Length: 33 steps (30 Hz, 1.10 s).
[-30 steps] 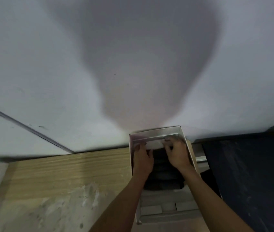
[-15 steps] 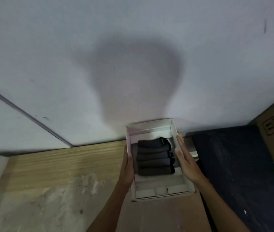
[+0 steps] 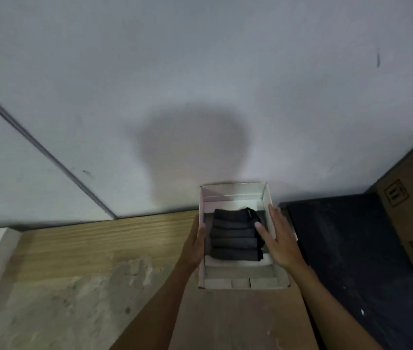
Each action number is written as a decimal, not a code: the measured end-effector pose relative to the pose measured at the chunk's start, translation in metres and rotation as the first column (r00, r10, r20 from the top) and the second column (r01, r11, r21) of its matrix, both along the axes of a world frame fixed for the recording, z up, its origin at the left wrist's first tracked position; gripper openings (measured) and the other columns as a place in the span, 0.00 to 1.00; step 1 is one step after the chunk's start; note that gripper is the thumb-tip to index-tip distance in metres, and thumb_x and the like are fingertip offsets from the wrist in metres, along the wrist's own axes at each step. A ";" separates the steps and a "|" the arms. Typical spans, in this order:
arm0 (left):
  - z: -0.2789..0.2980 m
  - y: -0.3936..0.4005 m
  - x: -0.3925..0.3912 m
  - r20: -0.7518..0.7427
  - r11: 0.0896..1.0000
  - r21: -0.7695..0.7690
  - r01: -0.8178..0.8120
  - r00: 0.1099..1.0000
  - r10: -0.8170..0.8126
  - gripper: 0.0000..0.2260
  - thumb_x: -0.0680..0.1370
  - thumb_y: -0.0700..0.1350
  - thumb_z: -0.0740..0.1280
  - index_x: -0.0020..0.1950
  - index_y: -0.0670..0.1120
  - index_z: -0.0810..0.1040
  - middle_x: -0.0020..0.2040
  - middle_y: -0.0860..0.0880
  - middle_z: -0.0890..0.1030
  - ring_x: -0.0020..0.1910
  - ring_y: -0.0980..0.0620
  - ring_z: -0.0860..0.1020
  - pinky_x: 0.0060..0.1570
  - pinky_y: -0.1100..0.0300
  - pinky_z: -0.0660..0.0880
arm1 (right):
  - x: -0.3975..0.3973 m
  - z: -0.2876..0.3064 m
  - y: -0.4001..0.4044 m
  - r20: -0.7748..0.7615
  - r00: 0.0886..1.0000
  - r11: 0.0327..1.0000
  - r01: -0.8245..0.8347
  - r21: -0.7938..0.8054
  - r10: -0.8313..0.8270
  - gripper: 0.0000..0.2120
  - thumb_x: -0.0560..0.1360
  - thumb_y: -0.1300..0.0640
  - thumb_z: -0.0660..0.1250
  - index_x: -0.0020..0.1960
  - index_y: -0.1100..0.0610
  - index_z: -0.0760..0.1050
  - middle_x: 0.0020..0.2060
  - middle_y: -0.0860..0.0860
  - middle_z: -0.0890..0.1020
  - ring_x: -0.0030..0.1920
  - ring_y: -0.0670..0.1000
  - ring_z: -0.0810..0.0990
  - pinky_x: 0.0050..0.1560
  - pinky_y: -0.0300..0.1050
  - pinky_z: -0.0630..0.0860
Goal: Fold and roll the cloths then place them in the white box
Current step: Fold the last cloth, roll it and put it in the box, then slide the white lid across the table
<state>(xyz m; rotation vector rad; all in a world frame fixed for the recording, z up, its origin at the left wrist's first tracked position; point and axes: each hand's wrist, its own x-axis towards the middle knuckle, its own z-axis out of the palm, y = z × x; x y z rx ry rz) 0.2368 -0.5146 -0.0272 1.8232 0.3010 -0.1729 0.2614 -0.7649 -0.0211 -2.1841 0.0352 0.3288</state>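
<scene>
**Both Hands Held the White Box of Rolled Cloths**

Grip first: the left hand point(image 3: 195, 245) lay against the left outer wall of the white box point(image 3: 233, 195), with its fingers fairly straight along the side and its thumb at the rim. The right hand point(image 3: 277, 245) rested on the right wall, with straight, spread fingers. One finger reached over the wall and touched the right ends of the rolled cloths point(image 3: 234, 237). Neither hand was curled around a cloth.

The white box sat on the wooden surface point(image 3: 94, 246), with its far end close to the pale wall point(image 3: 200, 72). A dark mat point(image 3: 346, 248) lay just beside it on the right. A cardboard box point(image 3: 412, 210) stood further right, at the edge of the view.

About four dark rolls lay in the middle of the box, side by side and touching. Each roll lay flat. Its long side ran from left to right, across the box, with one end at each side wall. The rolls were lined up one behind another, from near to far. The box itself was longer the other way, pointing from the person to the wall. Some bare white floor showed at both ends.

It looked like the folding and rolling were done and the rolls were put away. This seemed to be the last step, steadying the box. No loose cloth showed anywhere. The next move would only need the hands to let go gently, so the rolls stay tight. If more cloths wait out of view, there is still room for them.
</scene>
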 end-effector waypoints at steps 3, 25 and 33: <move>0.008 0.020 -0.005 -0.165 0.896 0.429 0.113 0.985 -0.045 0.30 0.82 0.63 0.52 0.82 0.57 0.48 0.82 0.54 0.49 0.82 0.48 0.47 0.79 0.45 0.46 | 0.007 0.021 0.021 0.113 0.988 0.946 -0.065 -0.319 0.105 0.42 0.75 0.22 0.50 0.82 0.37 0.40 0.83 0.46 0.40 0.83 0.53 0.40 0.78 0.68 0.38; 0.092 0.371 -0.139 0.054 0.554 0.796 -0.246 0.939 0.340 0.41 0.72 0.78 0.48 0.80 0.63 0.41 0.83 0.49 0.41 0.81 0.43 0.42 0.73 0.31 0.42 | -0.030 0.106 0.391 0.205 0.821 0.726 -0.319 -0.610 0.533 0.51 0.70 0.17 0.47 0.84 0.43 0.42 0.84 0.52 0.51 0.83 0.58 0.48 0.78 0.70 0.46; 0.057 0.536 -0.215 -0.110 0.661 0.555 -0.504 0.744 0.659 0.45 0.68 0.81 0.49 0.79 0.64 0.39 0.82 0.49 0.40 0.81 0.43 0.40 0.73 0.31 0.38 | -0.058 0.097 0.587 0.099 0.705 0.598 -0.509 -0.619 0.703 0.49 0.72 0.19 0.50 0.84 0.44 0.44 0.83 0.52 0.54 0.83 0.56 0.48 0.78 0.69 0.45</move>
